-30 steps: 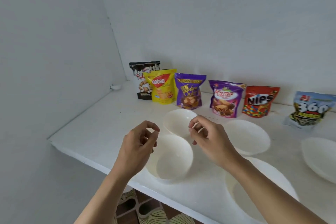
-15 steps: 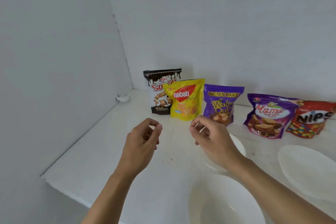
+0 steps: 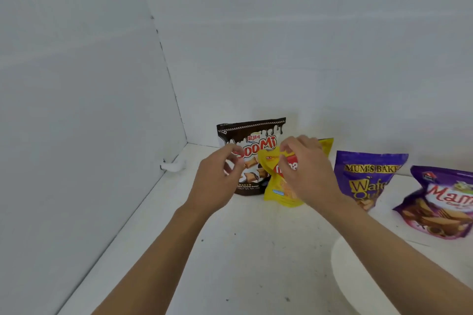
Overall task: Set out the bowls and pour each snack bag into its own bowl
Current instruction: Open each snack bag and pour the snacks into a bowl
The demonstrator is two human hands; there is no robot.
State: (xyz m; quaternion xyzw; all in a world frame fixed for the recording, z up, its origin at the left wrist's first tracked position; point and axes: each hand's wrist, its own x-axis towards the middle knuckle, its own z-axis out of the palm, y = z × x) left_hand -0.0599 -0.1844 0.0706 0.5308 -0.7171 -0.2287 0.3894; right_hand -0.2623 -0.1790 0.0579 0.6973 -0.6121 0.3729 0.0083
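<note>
The fingers of my right hand (image 3: 304, 174) pinch the top edge of the yellow snack bag (image 3: 277, 188). It stands at the far side of the white surface (image 3: 230, 250), between the brown Soomi bag (image 3: 256, 133) on its left and the purple Mum's Bake wafer bag (image 3: 368, 176) on its right. My left hand (image 3: 217, 179) curls its fingers in front of the Soomi bag; I cannot tell whether they grip it. A white bowl (image 3: 343, 271) sits near right.

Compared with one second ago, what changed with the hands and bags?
Both hands moved forward to the bags. The right hand pinches the top of the yellow bag, bending it; the left hand is in front of the brown bag, contact unclear. The Mum's Bake bag stands as before.
</note>
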